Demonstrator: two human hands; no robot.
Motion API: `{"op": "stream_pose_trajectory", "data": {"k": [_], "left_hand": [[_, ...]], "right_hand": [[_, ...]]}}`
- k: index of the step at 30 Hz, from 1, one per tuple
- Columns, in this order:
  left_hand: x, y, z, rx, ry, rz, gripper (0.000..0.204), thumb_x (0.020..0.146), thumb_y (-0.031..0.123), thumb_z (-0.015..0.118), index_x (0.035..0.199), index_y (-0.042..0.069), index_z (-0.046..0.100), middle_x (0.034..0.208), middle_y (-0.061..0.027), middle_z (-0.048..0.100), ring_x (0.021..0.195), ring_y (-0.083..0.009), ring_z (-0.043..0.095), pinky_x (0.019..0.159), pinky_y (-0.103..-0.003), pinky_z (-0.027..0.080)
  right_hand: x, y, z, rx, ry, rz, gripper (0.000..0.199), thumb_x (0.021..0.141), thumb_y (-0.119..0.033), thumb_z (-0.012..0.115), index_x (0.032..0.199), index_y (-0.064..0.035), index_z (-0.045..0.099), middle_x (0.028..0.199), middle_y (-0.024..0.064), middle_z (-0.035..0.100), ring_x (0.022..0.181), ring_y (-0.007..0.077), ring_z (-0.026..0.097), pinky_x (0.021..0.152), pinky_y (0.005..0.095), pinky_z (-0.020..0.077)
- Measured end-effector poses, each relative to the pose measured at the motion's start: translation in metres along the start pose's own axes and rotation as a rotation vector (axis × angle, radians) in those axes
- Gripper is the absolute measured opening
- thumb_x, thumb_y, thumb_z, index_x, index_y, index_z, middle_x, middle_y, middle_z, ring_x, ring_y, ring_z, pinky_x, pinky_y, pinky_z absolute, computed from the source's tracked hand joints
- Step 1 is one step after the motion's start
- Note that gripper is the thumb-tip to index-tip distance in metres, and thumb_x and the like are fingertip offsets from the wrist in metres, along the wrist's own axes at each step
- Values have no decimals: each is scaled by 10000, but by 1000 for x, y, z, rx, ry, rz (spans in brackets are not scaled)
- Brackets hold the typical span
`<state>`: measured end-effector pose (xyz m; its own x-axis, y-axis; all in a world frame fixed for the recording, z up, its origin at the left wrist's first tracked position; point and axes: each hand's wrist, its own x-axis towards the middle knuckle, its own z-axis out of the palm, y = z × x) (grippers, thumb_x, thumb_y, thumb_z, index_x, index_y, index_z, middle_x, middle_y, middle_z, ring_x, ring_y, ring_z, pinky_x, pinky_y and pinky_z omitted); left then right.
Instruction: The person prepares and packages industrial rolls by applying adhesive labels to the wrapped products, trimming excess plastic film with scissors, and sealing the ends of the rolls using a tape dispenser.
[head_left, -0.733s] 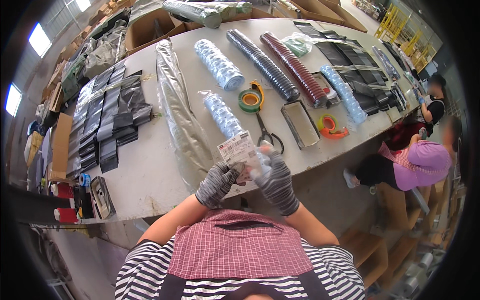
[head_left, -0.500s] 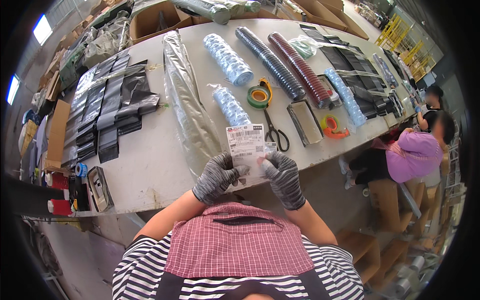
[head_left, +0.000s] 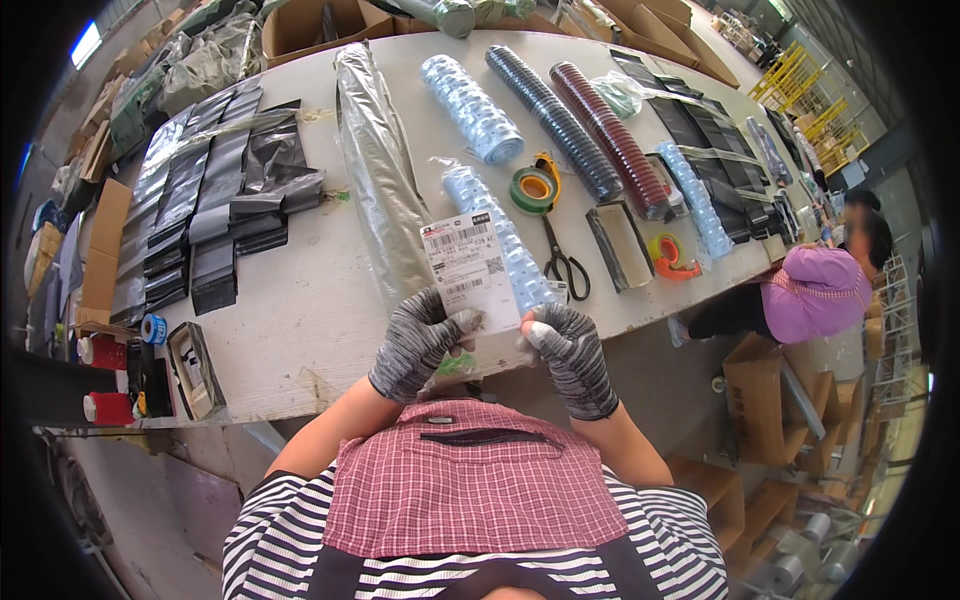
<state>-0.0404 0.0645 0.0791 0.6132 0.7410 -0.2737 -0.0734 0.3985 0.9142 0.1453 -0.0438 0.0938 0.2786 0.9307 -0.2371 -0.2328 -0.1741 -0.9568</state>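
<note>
A white printed shipping label [head_left: 467, 262] is held upright in front of me, over the near table edge. My left hand [head_left: 420, 345], in a grey fingerless glove, pinches it at its lower left. Gloved the same way, my right hand [head_left: 572, 355] has its fingers curled together just right of the label's lower right corner. A small pale piece shows above that hand; whether it is held there I cannot tell. Behind the label lies a blue-and-white wrapped roll [head_left: 495, 230]. Black-handled scissors [head_left: 568, 272] rest on the table to its right.
On the table [head_left: 285, 345] are a long grey-green wrapped bundle [head_left: 375, 150], dark rolls [head_left: 555, 120], tape [head_left: 535, 188], an open narrow box [head_left: 620, 245] and an orange tape dispenser [head_left: 672, 258]. Black plastic bags [head_left: 215, 195] lie left. A person in purple [head_left: 815, 295] is at right.
The label has moved left and tilted, staying in my left hand. My right fingers have come off its right corner. The view has shifted slightly.
</note>
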Motion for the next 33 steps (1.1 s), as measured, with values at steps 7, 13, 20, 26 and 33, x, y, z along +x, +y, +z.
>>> {"op": "stream_pose_trajectory", "data": {"k": [7, 13, 20, 26, 33], "left_hand": [[19, -5, -17, 859, 482, 774, 473, 847, 135, 717, 1266, 18, 532, 1107, -122, 605, 978, -219, 585, 872, -319, 481], [8, -3, -14, 345, -213, 124, 397, 833, 220, 762, 1142, 7, 633, 977, -69, 670, 891, -141, 616, 812, -289, 519], [23, 4, -53, 206, -273, -143, 319, 887, 242, 693, 1059, -26, 678, 905, -109, 689, 788, -142, 654, 593, -253, 532], [66, 11, -128, -25, 28, -80, 379, 904, 247, 659, 1142, -37, 580, 919, -117, 656, 790, -195, 667, 623, -317, 590], [150, 28, -217, 777, 206, 807, 171, 933, 97, 578, 1082, 13, 581, 971, -115, 648, 941, -246, 654, 853, -367, 535]], "right_hand": [[6, 0, 18, 37, 93, 18, 93, 909, -115, 621, 939, -30, 641, 730, 2, 607, 644, 55, 554, 595, 207, 469], [14, 14, 43, -255, 43, -201, 104, 918, -95, 595, 945, -1, 633, 712, 11, 577, 635, 78, 540, 597, 251, 469], [23, 20, 50, -708, 60, -425, 56, 823, -36, 639, 870, -8, 631, 702, 90, 627, 621, 161, 600, 603, 306, 492], [31, 44, -9, -948, 350, -360, 73, 824, -101, 631, 787, -41, 613, 628, 106, 566, 558, 179, 558, 570, 334, 473], [-28, 125, -138, -1187, 696, 41, 162, 806, -187, 670, 760, -45, 608, 607, 98, 580, 548, 203, 554, 573, 367, 474]]}}
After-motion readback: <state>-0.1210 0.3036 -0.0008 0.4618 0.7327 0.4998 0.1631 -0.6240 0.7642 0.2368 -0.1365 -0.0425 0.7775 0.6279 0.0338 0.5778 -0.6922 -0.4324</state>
